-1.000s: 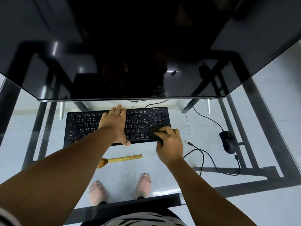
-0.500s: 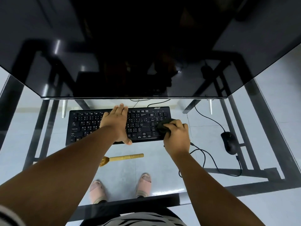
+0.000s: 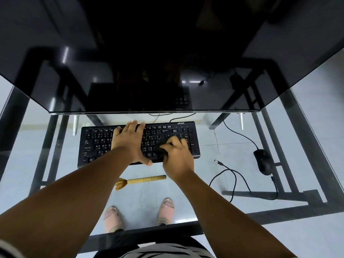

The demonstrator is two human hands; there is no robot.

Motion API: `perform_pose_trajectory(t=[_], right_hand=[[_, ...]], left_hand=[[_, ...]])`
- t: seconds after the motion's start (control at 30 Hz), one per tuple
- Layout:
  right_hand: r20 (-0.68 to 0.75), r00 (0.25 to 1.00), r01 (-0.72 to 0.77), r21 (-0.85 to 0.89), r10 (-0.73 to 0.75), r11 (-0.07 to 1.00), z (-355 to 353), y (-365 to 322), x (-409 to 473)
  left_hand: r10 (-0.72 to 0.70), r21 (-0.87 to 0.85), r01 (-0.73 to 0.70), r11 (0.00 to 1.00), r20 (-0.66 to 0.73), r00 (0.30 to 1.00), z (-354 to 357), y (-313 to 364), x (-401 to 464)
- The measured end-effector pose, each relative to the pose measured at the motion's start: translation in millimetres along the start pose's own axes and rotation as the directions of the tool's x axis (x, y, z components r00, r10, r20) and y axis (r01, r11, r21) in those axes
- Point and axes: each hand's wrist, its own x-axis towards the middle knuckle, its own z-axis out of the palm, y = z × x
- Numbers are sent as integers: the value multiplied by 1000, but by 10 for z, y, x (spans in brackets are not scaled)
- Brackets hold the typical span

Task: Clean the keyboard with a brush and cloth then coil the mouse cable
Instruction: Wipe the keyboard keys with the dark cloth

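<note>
Left hand [image 3: 131,141] lies flat on the middle of the keyboard [image 3: 93,144], fingers straight and reaching to the far edge, thumb at the near edge; it grips nothing. Right hand [image 3: 176,155] has its fingers curled round a dark cloth [image 3: 161,150] and presses it onto the keys right of centre.

Monitor [image 3: 167,62]: largest item, dark screen, fills the upper part of the view, lower edge just beyond the keyboard.

Glass desk [image 3: 214,138]: clear top on a dark frame; floor tiles and the person's two feet show through it.

Keyboard: black, long axis left to right, parallel to the monitor edge, lying flat on the glass just in front of the screen. Its cable leaves the far edge near the right end.

Mouse cable [image 3: 240,179]: uncoiled, runs in loose loops on the glass right of the keyboard, plug end [image 3: 216,162] free and pointing toward the keyboard's right end.

Mouse [image 3: 263,162]: black, well right of the keyboard, long axis roughly front to back.

Brush [image 3: 143,180]: tan handle, long axis left to right, bristles pointing left, on the glass near the keyboard's front edge, between the two forearms, untouched.

No containers in view.
</note>
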Motion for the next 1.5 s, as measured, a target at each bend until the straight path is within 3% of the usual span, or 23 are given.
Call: perform_pose_trajectory(t=[0.17,0.37,0.5,0.57,0.63,0.77,0.93,1.1,1.3,1.5], right_hand=[[-78,977,-197,6,197,980,-19,80,22],[0,999,-39,-8,39,999,-5,-36,46],[-114,945,-301,52,305,952,-115,239,91],[-150,915,-363,99,375,926,-111,268,105],[-127,932,-328,108,340,939,-81,198,131],[-7,993,-116,28,116,993,-41,85,173],[-94,955,-278,59,282,959,-24,118,160],[-16,997,-75,25,75,997,-13,62,168],[-176,902,-374,142,395,917,-93,449,137],[-103,984,-133,123,146,983,-52,440,67]], left_hand=[[13,23,-14,1000,27,1000,24,-116,-22],[11,0,-11,1000,26,1000,29,-141,-29],[11,-18,-10,1000,34,999,41,-161,-23],[2,-33,-1,999,34,999,44,-159,-23],[-7,-34,8,999,37,999,42,-156,-18],[-16,-15,17,1000,38,999,32,-147,-24],[-22,-22,24,999,52,998,22,-140,-35],[-26,-11,27,1000,58,998,-9,-122,-42],[-40,-18,42,999,84,996,-40,-91,-61],[-51,-30,53,998,80,995,-42,-69,-70]])
